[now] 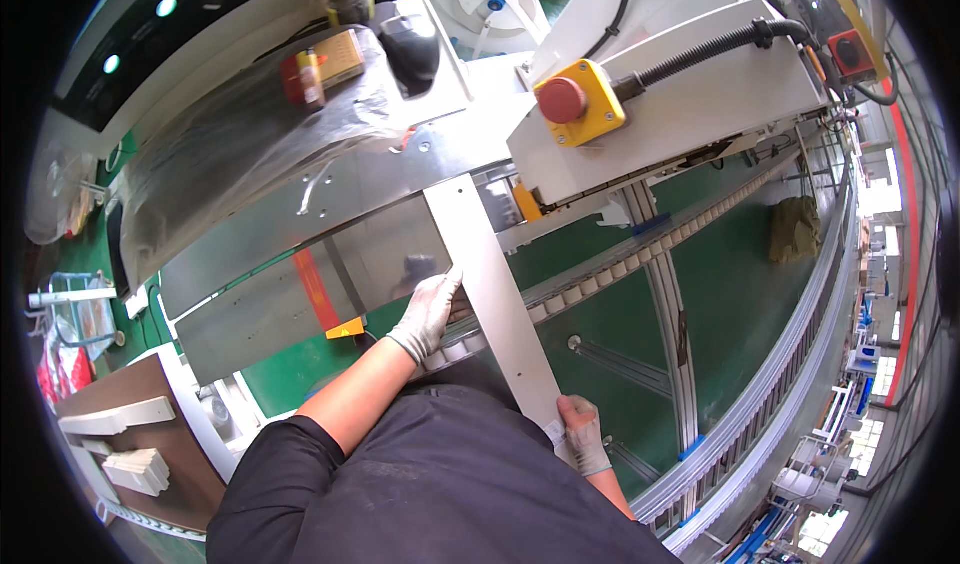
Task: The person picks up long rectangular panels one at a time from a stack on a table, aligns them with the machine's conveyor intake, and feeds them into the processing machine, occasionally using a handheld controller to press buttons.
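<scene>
I see a long white panel slanting across the middle of the view, and both grips are on it. The left grip, a hand in a pale glove, is clamped on the panel's left edge; the parts of its fingers that pass under the panel are hidden from me. The right grip, also gloved, is clamped on the right edge near the close end, its fingers partly tucked out of sight. That close end disappears behind the dark shirt, so I can't make out where the panel stops. Its far end overlaps the edge of the metal worktop, but I can't tell whether it touches. I can make out one small hole near the far end and another further down.

The panel also covers part of a row of pale rollers. Beyond, a red stop button sits on a yellow box, fixed to a white machine housing. Crumpled clear film blurs whatever is under it. At lower left, white strips lie on a brown board, cut short by the fisheye's black rim.
</scene>
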{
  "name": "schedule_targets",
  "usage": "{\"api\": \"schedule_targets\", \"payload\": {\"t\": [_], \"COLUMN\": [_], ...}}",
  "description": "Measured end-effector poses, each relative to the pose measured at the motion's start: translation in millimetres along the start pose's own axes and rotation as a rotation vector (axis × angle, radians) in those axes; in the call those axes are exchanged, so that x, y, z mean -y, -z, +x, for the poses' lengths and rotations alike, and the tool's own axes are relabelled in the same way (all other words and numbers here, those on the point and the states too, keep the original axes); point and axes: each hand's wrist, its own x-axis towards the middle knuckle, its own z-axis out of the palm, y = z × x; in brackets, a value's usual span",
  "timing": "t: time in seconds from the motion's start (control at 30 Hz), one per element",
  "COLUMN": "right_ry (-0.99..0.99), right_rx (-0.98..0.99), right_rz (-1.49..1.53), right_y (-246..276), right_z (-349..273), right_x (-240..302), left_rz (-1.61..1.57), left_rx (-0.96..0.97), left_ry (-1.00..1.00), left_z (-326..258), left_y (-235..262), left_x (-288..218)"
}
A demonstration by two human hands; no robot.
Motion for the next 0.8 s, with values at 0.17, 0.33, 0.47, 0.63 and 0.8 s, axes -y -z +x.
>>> {"api": "schedule_targets", "payload": {"t": [0.17, 0.33, 0.47, 0.63, 0.8], "right_ry": [0.005, 0.043, 0.029, 0.099, 0.109], "right_rx": [-0.036, -0.103, -0.101, -0.189, -0.361], "right_rz": [-0.009, 0.119, -0.005, -0.07, -0.166], "right_y": [46.8, 88.0, 131.0, 174.6, 200.0], "right_z": [34.7, 74.1, 99.1, 129.5, 169.5], "right_x": [-5.8, -22.4, -16.7, -7.9, 20.1], "left_rz": [0.023, 0.108, 0.205, -0.025, -0.043], "left_rx": [0.01, 0.1, 0.114, 0.096, 0.137], "left_ry": [0.012, 0.052, -0.038, 0.006, 0.044], "left_z": [30.7, 68.7, 120.0, 117.9, 166.9], "left_y": [-53.5, -101.9, -125.8, -200.8, -245.4], "left_x": [-7.6, -8.2, 17.9, -8.5, -0.7]}}
